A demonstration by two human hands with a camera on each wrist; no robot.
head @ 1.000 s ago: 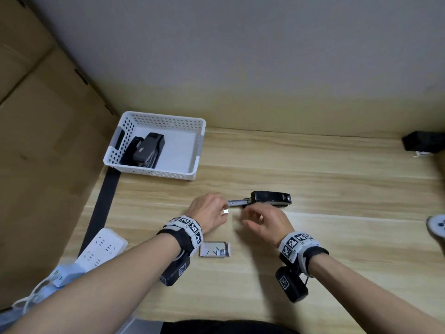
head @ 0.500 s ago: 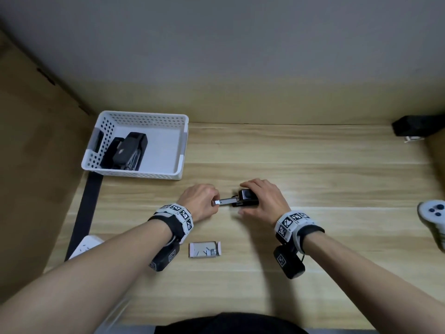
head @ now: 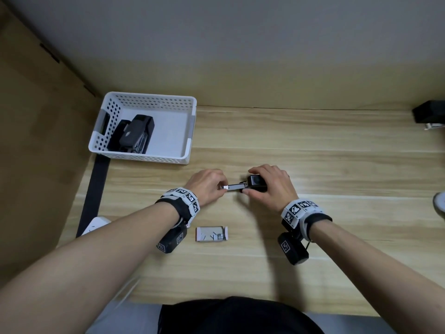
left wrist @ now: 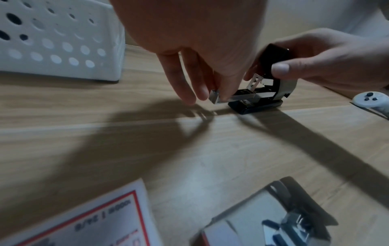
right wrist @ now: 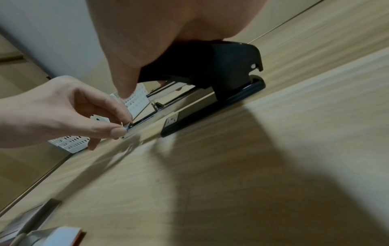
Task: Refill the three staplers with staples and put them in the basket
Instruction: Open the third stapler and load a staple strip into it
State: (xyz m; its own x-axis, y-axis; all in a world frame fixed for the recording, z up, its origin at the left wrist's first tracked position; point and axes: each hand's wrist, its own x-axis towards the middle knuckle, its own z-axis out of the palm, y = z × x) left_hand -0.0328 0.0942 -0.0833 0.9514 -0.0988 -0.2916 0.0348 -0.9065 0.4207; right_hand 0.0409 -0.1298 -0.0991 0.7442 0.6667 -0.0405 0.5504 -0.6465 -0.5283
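Note:
A black stapler [head: 256,180] stands on the wooden table [head: 313,237] with its top cover raised. My right hand [head: 249,182] grips that cover from above. A metal magazine rail [head: 234,187] sticks out of the stapler toward the left. My left hand [head: 222,188] pinches the rail's front end between thumb and forefinger [right wrist: 118,130]. In the left wrist view the rail end [left wrist: 214,98] sits just above the table. An open box of staples [head: 212,233] lies nearer me. The white basket [head: 144,160] at the back left holds two black staplers [head: 134,136].
A cardboard wall runs along the left. Below the basket, a black strap [head: 94,194] and a white power strip [head: 96,225] lie at the table's left edge. A white controller [head: 439,203] sits at the right edge, and a black object [head: 428,114] at the back right.
My right hand has moved from the rail's front onto the stapler's top cover and grips it. The left hand stays at the rail's end.

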